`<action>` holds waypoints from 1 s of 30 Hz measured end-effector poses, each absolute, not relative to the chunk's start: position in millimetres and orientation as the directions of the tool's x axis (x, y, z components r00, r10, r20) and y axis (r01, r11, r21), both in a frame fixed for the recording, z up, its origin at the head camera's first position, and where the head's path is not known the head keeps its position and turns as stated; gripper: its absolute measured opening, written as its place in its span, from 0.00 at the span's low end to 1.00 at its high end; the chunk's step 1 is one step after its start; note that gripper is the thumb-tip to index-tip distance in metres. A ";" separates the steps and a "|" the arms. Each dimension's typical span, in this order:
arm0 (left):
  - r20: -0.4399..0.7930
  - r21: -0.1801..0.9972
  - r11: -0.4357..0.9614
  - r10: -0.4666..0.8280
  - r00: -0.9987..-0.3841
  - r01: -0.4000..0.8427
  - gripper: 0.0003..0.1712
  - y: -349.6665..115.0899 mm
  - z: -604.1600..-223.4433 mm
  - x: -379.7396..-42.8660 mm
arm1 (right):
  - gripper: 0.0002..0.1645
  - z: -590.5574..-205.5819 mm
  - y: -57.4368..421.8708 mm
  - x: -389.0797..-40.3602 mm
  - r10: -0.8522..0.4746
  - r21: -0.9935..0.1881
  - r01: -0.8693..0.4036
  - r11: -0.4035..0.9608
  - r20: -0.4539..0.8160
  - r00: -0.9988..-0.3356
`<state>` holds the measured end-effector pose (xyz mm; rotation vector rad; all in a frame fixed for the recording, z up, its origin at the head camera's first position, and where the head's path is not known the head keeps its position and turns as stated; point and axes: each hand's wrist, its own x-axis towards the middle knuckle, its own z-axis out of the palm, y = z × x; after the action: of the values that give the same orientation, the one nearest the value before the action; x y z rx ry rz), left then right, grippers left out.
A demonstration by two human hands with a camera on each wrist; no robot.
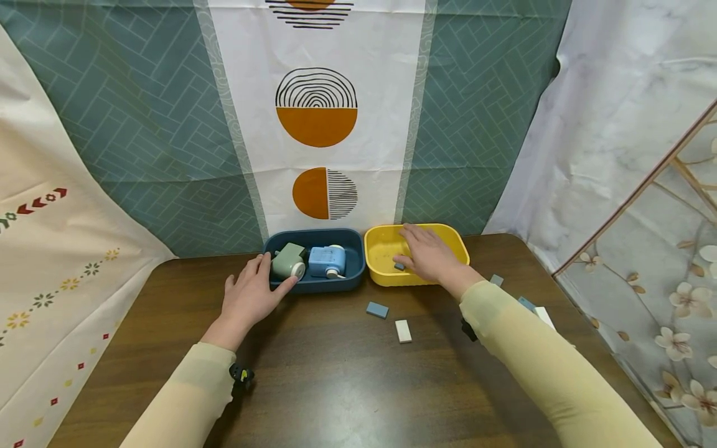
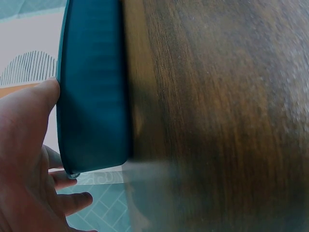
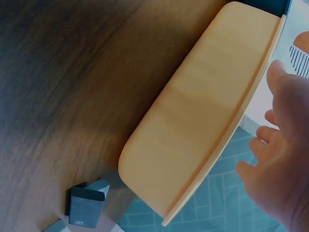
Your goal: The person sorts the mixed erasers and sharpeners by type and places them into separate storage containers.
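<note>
My left hand (image 1: pixel 251 294) is at the left end of a dark blue bin (image 1: pixel 330 287), its thumb tip right at the near rim in the left wrist view and its fingers loosely bent. Inside lie a green object (image 1: pixel 288 259) with a round white end and a light blue one (image 1: pixel 325 261) with a white cap. Over the yellow bin (image 1: pixel 383 249) hangs my right hand (image 1: pixel 430 254), fingers spread and relaxed, with nothing seen between them. A small blue-grey tile (image 1: pixel 399 266) lies in that bin, just below the thumb.
On the brown table (image 1: pixel 313 373), a blue-grey tile (image 1: pixel 378 310) and a white tile (image 1: pixel 403 331) lie before the bins. Several more tiles, such as a grey one (image 1: pixel 496 280), lie right of the yellow bin, partly behind my right sleeve. Patterned cloth (image 1: pixel 470 124) hangs behind the bins.
</note>
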<state>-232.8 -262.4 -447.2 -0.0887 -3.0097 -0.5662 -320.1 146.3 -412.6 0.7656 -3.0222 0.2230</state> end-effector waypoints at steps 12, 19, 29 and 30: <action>0.085 0.358 0.931 0.041 -0.996 0.069 0.62 -261.8 -446.7 -232.2 | 0.50 -407.8 149.5 -297.3 -0.544 -0.072 -0.554 0.829 0.121 -0.830; 0.085 0.361 0.930 0.044 -0.995 0.072 0.62 -261.7 -445.3 -232.1 | 0.50 -406.6 151.3 -281.1 -0.583 -0.041 -0.595 0.803 0.160 -0.797; 0.086 0.363 0.929 0.049 -0.995 0.077 0.62 -262.4 -446.3 -232.3 | 0.50 -407.7 154.2 -257.2 -0.628 -0.019 -0.642 0.767 0.182 -0.756; 0.086 0.362 0.929 0.050 -0.995 0.078 0.62 -262.4 -446.5 -232.4 | 0.50 -407.9 154.6 -254.7 -0.629 -0.020 -0.642 0.766 0.180 -0.756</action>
<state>-232.4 -262.4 -446.5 -0.0999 -3.0112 -0.5704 -254.7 154.6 -407.9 1.0150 -2.7978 0.1208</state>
